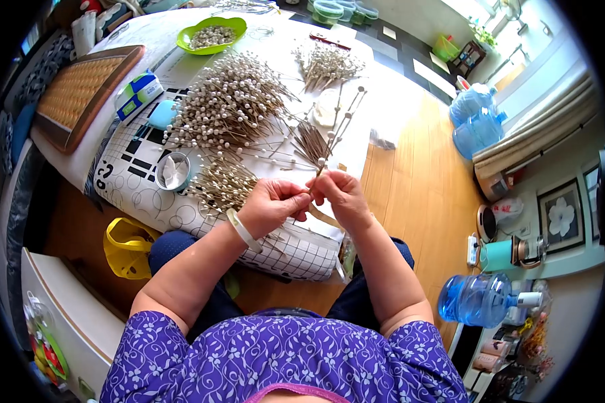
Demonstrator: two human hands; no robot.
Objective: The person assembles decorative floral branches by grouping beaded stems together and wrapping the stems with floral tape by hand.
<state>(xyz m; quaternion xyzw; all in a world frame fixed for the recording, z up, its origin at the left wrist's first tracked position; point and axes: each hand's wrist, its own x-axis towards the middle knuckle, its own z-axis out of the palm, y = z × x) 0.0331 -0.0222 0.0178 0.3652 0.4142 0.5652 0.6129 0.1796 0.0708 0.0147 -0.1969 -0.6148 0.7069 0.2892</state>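
Observation:
Both my hands meet at the table's near edge over one thin beaded branch, which slants up and away to the right with small round buds along it. My right hand is closed, pinching the branch low on its stem. My left hand, with a pale bangle on the wrist, has thumb and fingers pressed together at the stem's lower end. Just beyond my fingers lies a bundle of brown stems. Cream-tipped stems lie beside my left hand, and a large heap of white-beaded stems spreads behind them.
Farther back are another beaded bunch and a green bowl of loose beads. On the left are a clear cup, a blue box and a tissue pack. A yellow bag hangs below the patterned tablecloth.

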